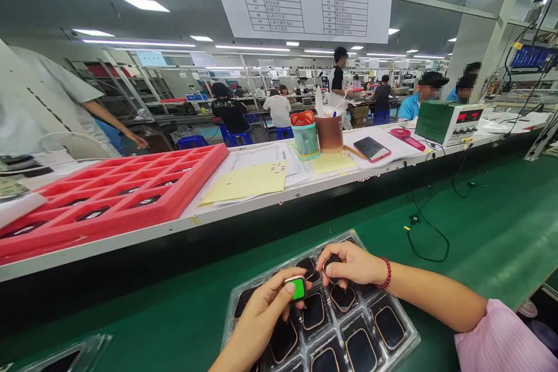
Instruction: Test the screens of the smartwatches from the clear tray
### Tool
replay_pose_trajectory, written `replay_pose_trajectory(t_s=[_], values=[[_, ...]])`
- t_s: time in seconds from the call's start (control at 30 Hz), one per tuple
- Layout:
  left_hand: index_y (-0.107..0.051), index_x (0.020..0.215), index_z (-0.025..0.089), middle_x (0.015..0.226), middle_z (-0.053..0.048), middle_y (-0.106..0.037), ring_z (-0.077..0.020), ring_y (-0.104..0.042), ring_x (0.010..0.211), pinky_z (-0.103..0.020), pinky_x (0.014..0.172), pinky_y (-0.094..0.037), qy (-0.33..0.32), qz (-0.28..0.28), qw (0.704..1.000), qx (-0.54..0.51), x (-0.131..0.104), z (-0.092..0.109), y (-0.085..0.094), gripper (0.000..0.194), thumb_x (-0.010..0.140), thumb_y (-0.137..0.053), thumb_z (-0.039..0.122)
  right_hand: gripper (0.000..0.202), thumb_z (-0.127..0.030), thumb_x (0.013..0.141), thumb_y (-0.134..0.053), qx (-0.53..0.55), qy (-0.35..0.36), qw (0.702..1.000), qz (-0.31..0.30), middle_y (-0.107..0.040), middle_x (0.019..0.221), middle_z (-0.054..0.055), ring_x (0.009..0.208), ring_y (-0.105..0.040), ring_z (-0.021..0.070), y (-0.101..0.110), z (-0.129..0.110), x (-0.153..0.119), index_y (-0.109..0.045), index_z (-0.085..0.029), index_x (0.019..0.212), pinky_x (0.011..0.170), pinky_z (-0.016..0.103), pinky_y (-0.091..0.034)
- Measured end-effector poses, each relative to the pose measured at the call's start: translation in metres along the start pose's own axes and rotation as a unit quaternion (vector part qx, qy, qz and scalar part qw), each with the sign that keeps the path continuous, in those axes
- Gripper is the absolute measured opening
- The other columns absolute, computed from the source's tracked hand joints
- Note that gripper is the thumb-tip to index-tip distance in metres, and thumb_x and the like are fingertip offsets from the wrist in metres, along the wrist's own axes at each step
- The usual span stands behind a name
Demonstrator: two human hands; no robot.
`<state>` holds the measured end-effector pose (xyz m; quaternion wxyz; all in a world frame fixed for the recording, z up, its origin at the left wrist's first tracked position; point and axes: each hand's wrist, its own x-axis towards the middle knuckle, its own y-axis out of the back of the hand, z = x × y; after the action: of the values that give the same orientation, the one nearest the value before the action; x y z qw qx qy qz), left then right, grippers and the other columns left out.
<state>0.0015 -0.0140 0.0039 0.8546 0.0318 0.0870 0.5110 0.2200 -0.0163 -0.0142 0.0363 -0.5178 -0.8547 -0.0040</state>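
Note:
Between thumb and fingers, my left hand holds a small watch with a lit green screen. My right hand, with a red bead bracelet at the wrist, grips a second watch with a dark screen just to the right. Both hands are over a clear plastic tray on the green work surface. In its compartments lie several dark-screened watches with gold-coloured rims, such as one at the right and one near the front. My hands cover part of the tray's back and left side.
A white shelf behind the green bench bears a red foam tray, papers, two cups, a phone and a green power supply. A black cable hangs onto the bench. Another plastic tray is at bottom left. People sit and stand beyond.

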Motion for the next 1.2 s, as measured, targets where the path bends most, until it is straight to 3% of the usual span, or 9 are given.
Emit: replay_pose_trajectory(t_s=[0.3,0.5,0.6,0.73,0.9,1.1,1.2], values=[[-0.049,0.121,0.016,0.111,-0.012,-0.061,-0.0205,-0.062,0.08,-0.025,0.058,-0.045,-0.009,0.001,0.999,-0.037,0.002,0.0,0.0,0.055,0.073,-0.065,0.038,0.031,-0.009,0.072,-0.053,0.019,0.017,1.0,-0.008,-0.06,0.079,-0.002,0.047,-0.051,0.0041,-0.002,0.002,0.0,-0.053,-0.017,0.102,0.042,0.014,-0.043],[-0.049,0.119,0.016,0.115,-0.01,-0.059,-0.019,-0.06,0.094,-0.032,0.086,-0.047,-0.019,-0.009,0.995,-0.093,0.001,-0.004,-0.006,0.054,0.067,-0.061,0.014,0.046,-0.006,0.07,-0.051,0.004,0.013,1.0,-0.011,-0.057,0.1,0.003,0.066,-0.056,0.0091,-0.003,0.0,-0.004,-0.047,-0.02,0.114,0.052,0.019,-0.049],[-0.05,0.118,0.016,0.113,-0.009,-0.06,-0.0184,-0.06,0.095,-0.033,0.088,-0.047,-0.031,-0.008,0.994,-0.101,0.001,-0.007,-0.006,0.049,0.069,-0.059,0.013,0.048,-0.007,0.072,-0.05,0.01,0.014,1.0,-0.024,-0.054,0.107,0.006,0.073,-0.058,0.0109,-0.001,0.0,-0.006,-0.046,-0.021,0.118,0.06,0.023,-0.05],[-0.052,0.117,0.015,0.108,-0.01,-0.062,-0.0158,-0.063,0.078,-0.03,0.072,-0.05,-0.026,-0.01,0.997,-0.077,0.0,-0.007,-0.005,0.041,0.077,-0.057,0.019,0.048,-0.008,0.075,-0.05,0.007,0.011,1.0,-0.028,-0.054,0.11,0.007,0.076,-0.058,0.0122,-0.001,0.001,-0.007,-0.045,-0.021,0.121,0.063,0.025,-0.05],[-0.049,0.121,0.017,0.112,-0.009,-0.062,-0.0195,-0.061,0.096,-0.033,0.089,-0.047,-0.045,-0.015,0.992,-0.113,0.0,-0.008,-0.005,0.052,0.071,-0.062,0.012,0.049,-0.009,0.077,-0.05,0.007,0.013,1.0,-0.026,-0.055,0.112,0.008,0.078,-0.059,0.013,0.0,0.002,-0.007,-0.042,-0.022,0.124,0.065,0.027,-0.051],[-0.049,0.124,0.018,0.11,-0.01,-0.063,-0.0192,-0.064,0.087,-0.031,0.076,-0.051,-0.038,-0.015,0.995,-0.091,0.001,-0.011,-0.005,0.047,0.077,-0.057,0.016,0.048,-0.009,0.078,-0.05,0.007,0.006,1.0,-0.026,-0.054,0.113,0.007,0.078,-0.059,0.0127,0.0,0.003,-0.008,-0.044,-0.023,0.124,0.065,0.026,-0.052],[-0.051,0.122,0.018,0.11,-0.008,-0.063,-0.0205,-0.061,0.098,-0.034,0.086,-0.049,-0.053,-0.01,0.993,-0.105,0.001,-0.01,-0.005,0.05,0.073,-0.061,0.013,0.047,-0.011,0.078,-0.051,-0.003,0.007,1.0,-0.023,-0.054,0.113,0.007,0.078,-0.06,0.0131,0.0,0.002,-0.007,-0.045,-0.022,0.124,0.065,0.027,-0.053]])
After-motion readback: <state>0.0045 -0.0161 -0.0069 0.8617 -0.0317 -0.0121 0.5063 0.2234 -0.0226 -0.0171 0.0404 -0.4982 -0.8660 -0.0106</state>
